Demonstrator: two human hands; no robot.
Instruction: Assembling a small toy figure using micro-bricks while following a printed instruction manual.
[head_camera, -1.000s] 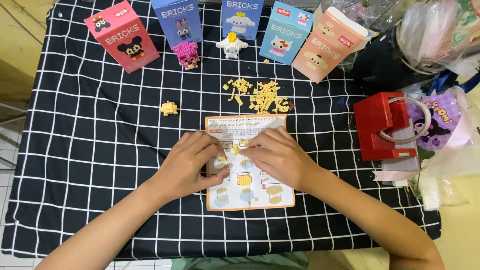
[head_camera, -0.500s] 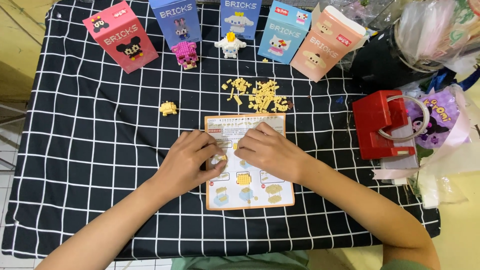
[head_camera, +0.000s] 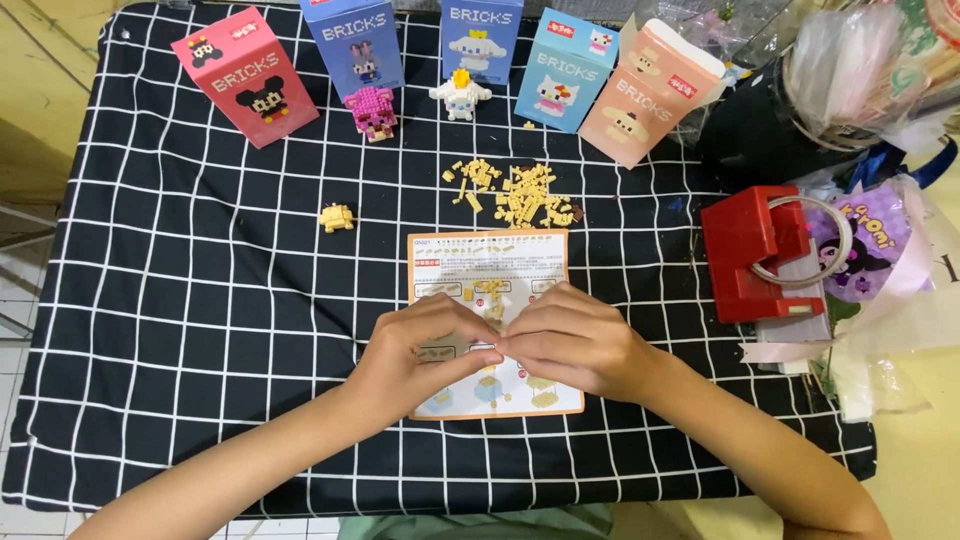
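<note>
Your left hand (head_camera: 420, 350) and right hand (head_camera: 570, 340) meet fingertip to fingertip over the instruction sheet (head_camera: 490, 262), fingers seemingly pinching a tiny piece, with the yellow brick pile (head_camera: 510, 190) at twelve o'clock.

This looks like a corner of my home set up as a hobby table, not a shop or a workshop. I sit at a small table under a black cloth with a white grid (head_camera: 180, 330), and along its far edge stand five toy brick boxes (head_camera: 245, 75) in pink, blue and peach, with a pink brick figure (head_camera: 372, 110) and a white brick figure (head_camera: 460, 97) in front of them. Loose yellow bricks (head_camera: 515, 190) lie scattered beside a printed instruction sheet (head_camera: 485, 262). To my right the table crowds up with crinkled plastic bags (head_camera: 860, 70) (household clutter, plainly) and a red plastic holder (head_camera: 745, 250). Pale floor tiles (head_camera: 12, 300) show at the left.
</note>
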